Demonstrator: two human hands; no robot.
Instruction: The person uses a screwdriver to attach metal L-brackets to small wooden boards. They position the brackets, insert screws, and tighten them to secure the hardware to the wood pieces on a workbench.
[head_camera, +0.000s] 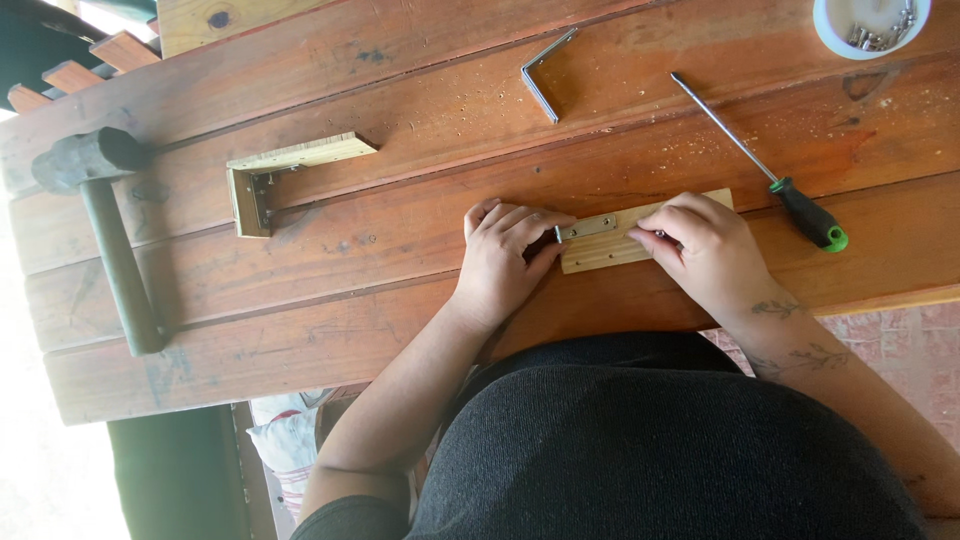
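Observation:
A small pale wooden strip (600, 252) lies on the wooden plank table (400, 200) in front of me. A flat metal bracket (588, 228) rests on its top face. My left hand (505, 258) presses the bracket's left end with its fingertips. My right hand (705, 250) lies over the strip's right part, and its finger and thumb pinch something small at the bracket's right end; I cannot make out what it is.
A screwdriver (760, 165) with a black and green handle lies to the right. A white cup of screws (868, 25) stands at the top right, a bent metal bracket (545, 70) at the top. An L-shaped wooden piece (275, 170) and a hammer (105, 220) lie to the left.

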